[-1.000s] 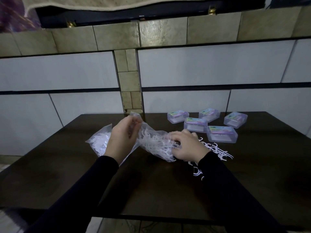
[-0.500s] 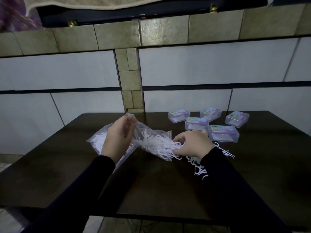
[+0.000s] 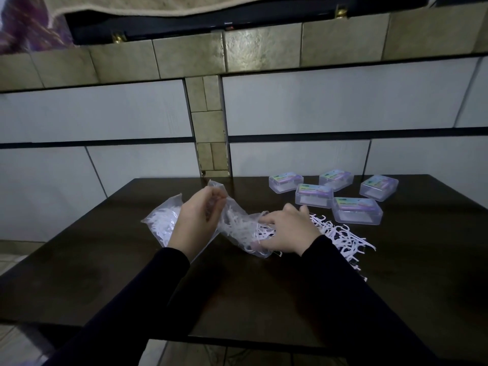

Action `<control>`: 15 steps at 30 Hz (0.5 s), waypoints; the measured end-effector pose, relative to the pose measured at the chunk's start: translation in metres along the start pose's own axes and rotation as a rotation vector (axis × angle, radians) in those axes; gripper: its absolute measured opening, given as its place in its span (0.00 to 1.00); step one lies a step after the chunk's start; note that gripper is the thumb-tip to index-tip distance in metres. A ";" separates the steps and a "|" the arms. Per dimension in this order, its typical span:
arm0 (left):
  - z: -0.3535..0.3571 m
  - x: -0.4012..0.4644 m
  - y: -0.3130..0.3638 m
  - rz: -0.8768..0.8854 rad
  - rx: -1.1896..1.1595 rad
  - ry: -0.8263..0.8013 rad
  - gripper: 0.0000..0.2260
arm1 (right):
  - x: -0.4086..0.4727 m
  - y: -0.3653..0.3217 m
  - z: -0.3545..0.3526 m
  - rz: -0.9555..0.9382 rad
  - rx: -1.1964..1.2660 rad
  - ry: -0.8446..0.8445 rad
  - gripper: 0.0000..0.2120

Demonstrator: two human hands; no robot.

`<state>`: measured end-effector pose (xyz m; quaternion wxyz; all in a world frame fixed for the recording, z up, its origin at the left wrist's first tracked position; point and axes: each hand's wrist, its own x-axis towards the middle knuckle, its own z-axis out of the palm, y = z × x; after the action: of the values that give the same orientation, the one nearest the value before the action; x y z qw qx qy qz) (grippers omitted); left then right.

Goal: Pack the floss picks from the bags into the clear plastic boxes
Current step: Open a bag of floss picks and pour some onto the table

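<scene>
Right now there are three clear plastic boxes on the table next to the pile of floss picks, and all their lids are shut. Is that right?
Not quite. The head view shows five clear plastic boxes, not three. They do sit on the table next to the pile of floss picks, and their lids look shut.
</scene>
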<state>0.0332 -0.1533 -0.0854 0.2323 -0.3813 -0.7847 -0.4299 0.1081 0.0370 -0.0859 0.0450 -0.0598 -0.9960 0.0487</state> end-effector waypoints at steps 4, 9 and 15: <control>-0.003 0.000 -0.002 -0.036 0.005 0.022 0.06 | 0.000 -0.003 -0.003 0.034 -0.024 -0.005 0.26; -0.007 0.001 -0.002 -0.048 -0.007 0.054 0.05 | -0.001 0.005 -0.008 0.105 -0.047 0.045 0.21; -0.008 0.001 -0.002 -0.072 -0.025 0.054 0.05 | -0.003 0.018 -0.016 0.218 -0.042 0.034 0.17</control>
<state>0.0314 -0.1602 -0.0810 0.2330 -0.3441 -0.7860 -0.4578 0.1151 0.0560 -0.0721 0.0552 -0.1694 -0.9835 0.0313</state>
